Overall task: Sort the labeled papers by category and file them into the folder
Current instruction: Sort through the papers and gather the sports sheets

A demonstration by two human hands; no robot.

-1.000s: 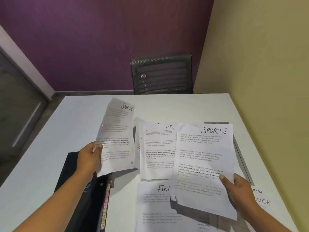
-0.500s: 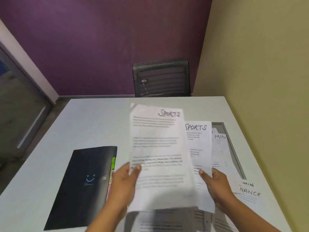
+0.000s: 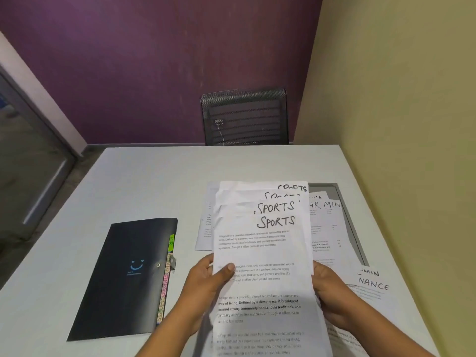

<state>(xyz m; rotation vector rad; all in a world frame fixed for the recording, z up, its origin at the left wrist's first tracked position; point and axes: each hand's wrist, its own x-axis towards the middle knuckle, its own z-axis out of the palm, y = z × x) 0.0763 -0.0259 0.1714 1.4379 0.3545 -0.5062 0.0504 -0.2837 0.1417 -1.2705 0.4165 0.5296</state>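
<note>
Sports papers [image 3: 262,253]: several sheets headed SPORTS, fanned so that four headings show, held above the bench [image 3: 154,176] in the lower middle of the frame.
Left hand [image 3: 206,287]: pinches the stack's left edge, thumb on the front sheet, fingers behind.
Right hand [image 3: 332,297]: grips the right edge, fingers curled round it.
Done: the Sports category looks gathered into one bundle, though its edges are not yet squared.
Left to do: nothing appears filed. The HR and ADMIN sheets [image 3: 327,222] lie loose at right of centre, and a FINANCE sheet [image 3: 373,286] at lower right. More sheets [image 3: 204,228] peek out behind the stack's left side, labels hidden.
Folder [image 3: 123,279]: black, flat and closed at lower left, well apart from the stack. Coloured tabs [image 3: 166,284] run down its right edge, and the lowest seems to read SPORTS.
Around: a grey tray [image 3: 342,191] lies under the right-hand sheets. A mesh chair [image 3: 244,117] stands beyond the bench at upper centre.
In the way: both hands are taken up by the stack while the folder is shut, so one hand would likely have to let go to open it. The loose sheets under the stack could get swept along.
</note>
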